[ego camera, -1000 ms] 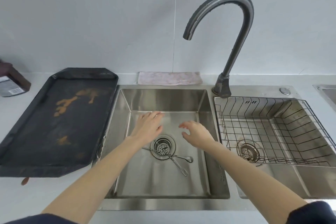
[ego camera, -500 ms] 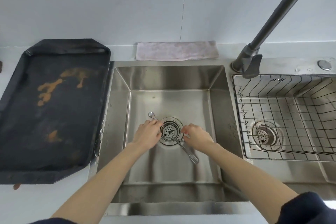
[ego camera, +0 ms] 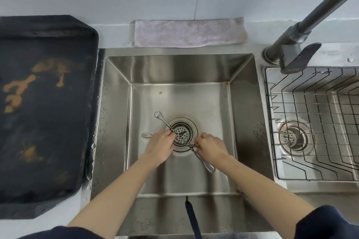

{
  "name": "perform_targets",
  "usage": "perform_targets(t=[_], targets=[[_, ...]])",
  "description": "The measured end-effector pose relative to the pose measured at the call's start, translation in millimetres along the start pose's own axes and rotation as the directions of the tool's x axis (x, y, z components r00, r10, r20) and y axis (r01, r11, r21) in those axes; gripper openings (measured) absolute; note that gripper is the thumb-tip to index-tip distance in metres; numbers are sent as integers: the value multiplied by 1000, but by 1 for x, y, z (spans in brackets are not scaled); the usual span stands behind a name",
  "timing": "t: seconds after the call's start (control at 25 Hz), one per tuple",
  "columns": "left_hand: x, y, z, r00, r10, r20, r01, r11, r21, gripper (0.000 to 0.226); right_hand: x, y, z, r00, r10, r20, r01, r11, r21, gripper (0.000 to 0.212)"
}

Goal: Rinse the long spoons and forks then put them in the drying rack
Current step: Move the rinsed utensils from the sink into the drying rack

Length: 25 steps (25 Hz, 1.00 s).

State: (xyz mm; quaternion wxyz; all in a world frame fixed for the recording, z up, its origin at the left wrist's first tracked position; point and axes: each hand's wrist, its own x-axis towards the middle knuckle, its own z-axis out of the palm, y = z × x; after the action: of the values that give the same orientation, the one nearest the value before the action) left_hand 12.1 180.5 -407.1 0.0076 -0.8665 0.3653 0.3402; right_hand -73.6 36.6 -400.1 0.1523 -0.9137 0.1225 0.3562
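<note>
Several thin steel spoons and forks lie crossed over the drain (ego camera: 182, 134) at the bottom of the left sink basin (ego camera: 194, 68). A long spoon (ego camera: 159, 117) points up-left from the drain. A small fork head (ego camera: 145, 135) sticks out left of my left hand (ego camera: 160, 146). Another fork (ego camera: 206, 164) points down-right under my right hand (ego camera: 210, 146). My left hand's fingers pinch the handles at the drain's left rim. The right hand's fingertips close on the crossed handles at the drain's lower right. The wire drying rack (ego camera: 310, 122) sits in the right basin.
A dark faucet (ego camera: 295, 44) rises from the deck between the two basins, its spout out of view. A black stained tray (ego camera: 42, 112) lies on the counter to the left. A folded pale cloth (ego camera: 189, 32) lies behind the sink.
My head has moved closer and lower over the sink. Both hands dropped from above the basin floor to the drain and closed on the cutlery handles.
</note>
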Motion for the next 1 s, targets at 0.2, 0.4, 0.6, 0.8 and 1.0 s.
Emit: perform_targets(t=[0.2, 0.4, 0.6, 0.8, 1.0], targets=[[7, 0, 8, 1000, -6, -12, 7, 1000, 18, 32, 5, 0, 8, 1000, -1, -14, 1, 1000, -11, 29], [2, -1, 8, 1000, -18, -22, 18, 1000, -2, 28, -1, -4, 11, 999, -14, -48, 14, 1000, 11, 27], [-11, 0, 4, 997, -7, -81, 4, 999, -42, 29, -13, -7, 4, 995, -51, -91, 51, 999, -4, 28], [-27, 1, -7, 987, -5, -158, -8, 997, -81, 28, -29, -11, -12, 982, -76, -175, 69, 997, -42, 29], [-45, 10, -32, 965, 22, -260, -42, 997, -70, 26, -52, -12, -29, 948, -89, -306, 69, 995, -76, 29]])
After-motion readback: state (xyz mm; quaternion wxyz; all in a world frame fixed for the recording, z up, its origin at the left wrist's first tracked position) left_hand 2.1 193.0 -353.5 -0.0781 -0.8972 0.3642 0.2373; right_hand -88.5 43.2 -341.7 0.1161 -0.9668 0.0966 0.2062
